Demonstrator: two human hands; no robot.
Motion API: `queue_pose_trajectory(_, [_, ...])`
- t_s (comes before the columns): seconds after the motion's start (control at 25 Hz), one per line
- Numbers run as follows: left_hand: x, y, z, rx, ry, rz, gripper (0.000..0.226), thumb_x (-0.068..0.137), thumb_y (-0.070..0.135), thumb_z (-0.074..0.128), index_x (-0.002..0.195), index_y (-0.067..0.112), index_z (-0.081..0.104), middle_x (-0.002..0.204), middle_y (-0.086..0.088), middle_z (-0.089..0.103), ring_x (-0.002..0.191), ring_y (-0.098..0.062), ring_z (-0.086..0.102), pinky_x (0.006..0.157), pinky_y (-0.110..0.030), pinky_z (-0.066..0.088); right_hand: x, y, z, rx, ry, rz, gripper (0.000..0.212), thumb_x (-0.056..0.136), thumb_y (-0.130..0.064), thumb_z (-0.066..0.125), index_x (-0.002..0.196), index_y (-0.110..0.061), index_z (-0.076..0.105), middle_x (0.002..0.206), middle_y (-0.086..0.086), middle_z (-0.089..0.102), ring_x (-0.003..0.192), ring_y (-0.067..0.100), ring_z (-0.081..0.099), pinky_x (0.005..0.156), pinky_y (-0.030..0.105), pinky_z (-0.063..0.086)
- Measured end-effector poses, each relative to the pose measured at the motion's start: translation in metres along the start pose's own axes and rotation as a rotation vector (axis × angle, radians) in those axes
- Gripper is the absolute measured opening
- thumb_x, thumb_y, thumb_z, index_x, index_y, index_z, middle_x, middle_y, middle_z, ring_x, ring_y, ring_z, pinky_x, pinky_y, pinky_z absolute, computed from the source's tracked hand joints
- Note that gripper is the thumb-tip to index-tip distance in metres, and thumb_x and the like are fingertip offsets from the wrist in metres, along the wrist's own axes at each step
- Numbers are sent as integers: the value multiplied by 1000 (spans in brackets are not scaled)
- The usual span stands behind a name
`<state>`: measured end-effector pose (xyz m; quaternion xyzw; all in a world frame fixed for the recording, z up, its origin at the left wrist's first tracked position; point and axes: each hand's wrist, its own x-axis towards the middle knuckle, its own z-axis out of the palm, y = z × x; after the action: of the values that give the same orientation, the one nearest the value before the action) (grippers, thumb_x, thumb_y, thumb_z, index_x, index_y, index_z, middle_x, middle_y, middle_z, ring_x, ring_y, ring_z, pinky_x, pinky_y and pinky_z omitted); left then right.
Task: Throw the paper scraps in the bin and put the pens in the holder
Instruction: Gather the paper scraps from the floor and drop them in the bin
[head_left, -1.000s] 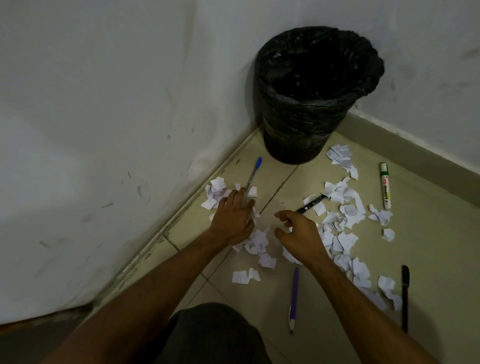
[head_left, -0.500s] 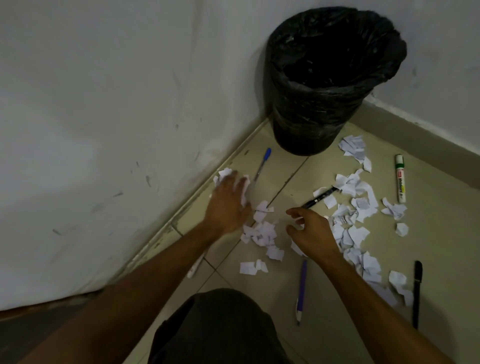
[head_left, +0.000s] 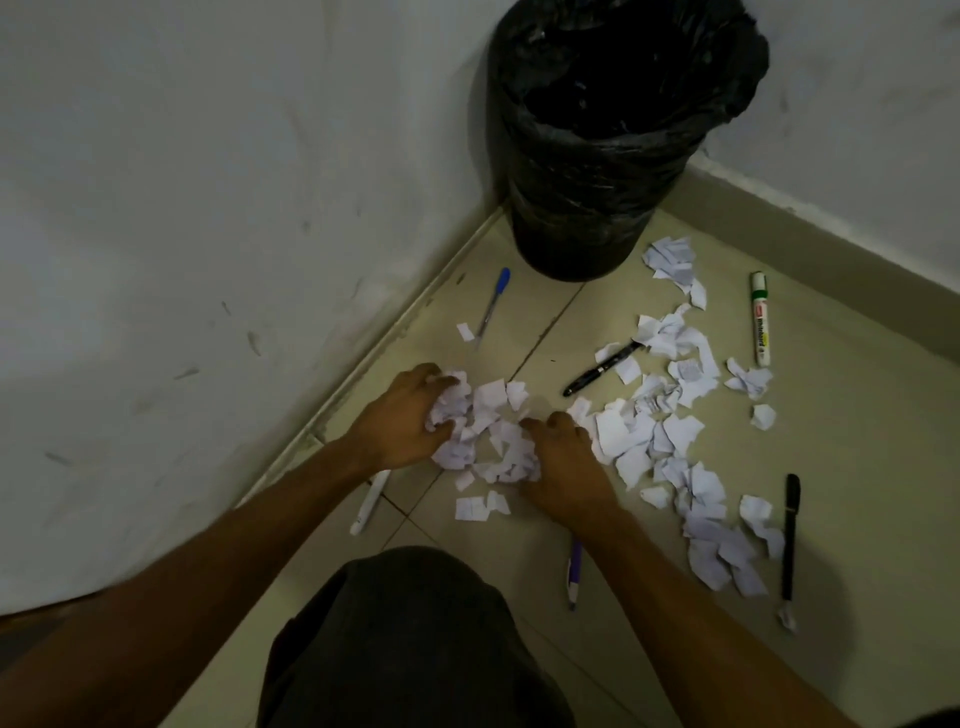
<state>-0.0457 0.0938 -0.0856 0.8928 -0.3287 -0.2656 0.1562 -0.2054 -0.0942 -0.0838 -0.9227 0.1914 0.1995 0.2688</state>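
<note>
glossy plastic bin liner (head_left: 597, 171), crumpled paper scraps (head_left: 639, 441)

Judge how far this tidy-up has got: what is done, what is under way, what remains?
Done: nothing visibly; no paper shows in the bin. Under way: the left hand and right hand rake a pile of scraps together. Left: the scattered scraps, blue pen, whiteboard marker and other pens on the floor; no holder in view.

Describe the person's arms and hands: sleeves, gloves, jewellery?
Both forearms are bare all the way to the frame edge, with no sleeves in view. The left hand and right hand are ungloved, with no rings, watch or wristband visible. Dim light hides finer marks.
</note>
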Motion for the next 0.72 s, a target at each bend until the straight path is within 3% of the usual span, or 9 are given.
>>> queue_pose_trajectory(0.12, [-3, 5, -8, 33, -24, -80, 95, 70, 63, 65, 149, 23, 29, 153, -15, 30, 139, -35, 30, 109, -49, 35, 0, 2, -6, -79, 207, 147, 67, 79, -32, 69, 139, -22, 41, 142, 13, 35, 125, 34, 39, 93, 49, 48])
queue_pose_trajectory(0.2, [-5, 13, -1, 30, -118, -85, 99, 69, 62, 73, 150, 24, 28, 153, -12, 30, 137, -33, 32, 109, -44, 34, 2, 2, -6, -24, 130, 151, 69, 80, -30, 69, 141, -22, 38, 142, 14, 34, 125, 35, 39, 94, 48, 47])
queue_pose_trajectory(0.28, [-8, 27, 7, -73, -97, -39, 94, 69, 55, 78, 147, 25, 33, 147, -9, 37, 133, -29, 39, 106, -37, 36, -1, 1, -4, 63, 67, 71, 68, 80, -25, 69, 141, -22, 40, 141, 14, 36, 126, 35, 40, 97, 46, 48])
queue_pose_trajectory(0.36, [-9, 34, 11, -118, -11, -13, 94, 67, 54, 79, 145, 24, 36, 145, -9, 40, 131, -30, 40, 106, -39, 36, -3, 5, -6, 8, 228, 84, 64, 78, -28, 70, 137, -22, 46, 141, 13, 39, 127, 33, 41, 96, 48, 48])
queue_pose_trajectory(0.44, [-9, 36, 10, -61, 28, -27, 106, 60, 64, 77, 148, 25, 30, 150, -11, 33, 135, -32, 34, 109, -47, 36, -3, 16, -14, -59, 336, 272, 66, 75, -37, 70, 135, -26, 45, 147, 13, 34, 134, 37, 32, 98, 55, 41])
queue_pose_trajectory(0.56, [-8, 38, 20, 23, -88, -17, 116, 56, 62, 82, 150, 29, 22, 155, -9, 23, 140, -32, 26, 113, -47, 31, 3, 39, -20, 58, 164, 475, 77, 72, -39, 74, 138, -36, 35, 153, 12, 16, 139, 44, 16, 100, 65, 35])
queue_pose_trajectory(0.64, [-7, 41, 30, 5, -140, 58, 111, 60, 55, 84, 150, 29, 23, 156, -10, 21, 140, -32, 26, 114, -46, 32, 3, 44, -15, 63, 126, 379, 74, 74, -31, 76, 138, -34, 40, 149, 12, 20, 133, 42, 24, 95, 59, 44])
queue_pose_trajectory(0.72, [-4, 43, 35, -78, -89, 87, 110, 62, 51, 85, 151, 27, 25, 156, -11, 21, 139, -32, 29, 113, -49, 33, 2, 39, -14, 139, 201, 240, 65, 77, -27, 73, 136, -28, 47, 145, 13, 28, 130, 41, 30, 93, 53, 47])
